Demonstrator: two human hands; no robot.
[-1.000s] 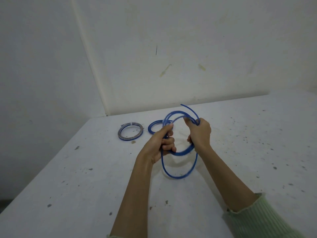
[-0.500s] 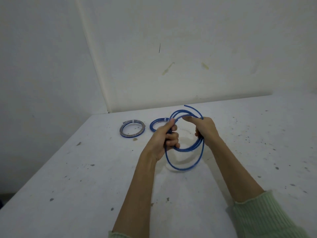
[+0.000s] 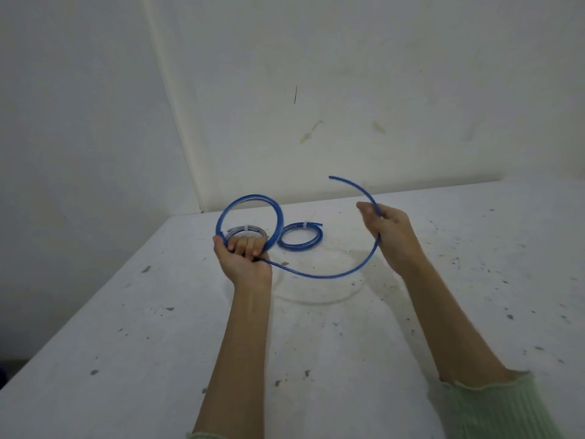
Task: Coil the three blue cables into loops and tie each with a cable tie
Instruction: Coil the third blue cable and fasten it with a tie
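The blue cable (image 3: 319,275) is held above the desk (image 3: 158,327), pinched at two spots. The left hand (image 3: 243,259) has its grip closed into a fist around the cable's lower part; up from that grip the cable rises in one upright loop, and from the fist's right side it sweeps out low in a wide arc toward the other hand. The right hand (image 3: 391,231) has its grip closed on the cable between thumb and curled fingers; above this grip the free end curves up and back to the left, ending in the air.

Just beyond the left grip, partly hidden by the knuckles and seen through the raised loop, lies a flat coil (image 3: 250,230) bound by a white cable tie (image 3: 243,228); its colour looks greyish and is hard to make out. Between the two grips, farther back, a second blue coil (image 3: 299,238) lies flat on the desk with its own white tie (image 3: 306,224) at the far edge.

How many turns sit inside the left fist cannot be told. Pale green sleeves (image 3: 493,407) are cut off at the bottom edge. The desk is white and speckled with dark marks, set in a corner of white walls (image 3: 380,90).
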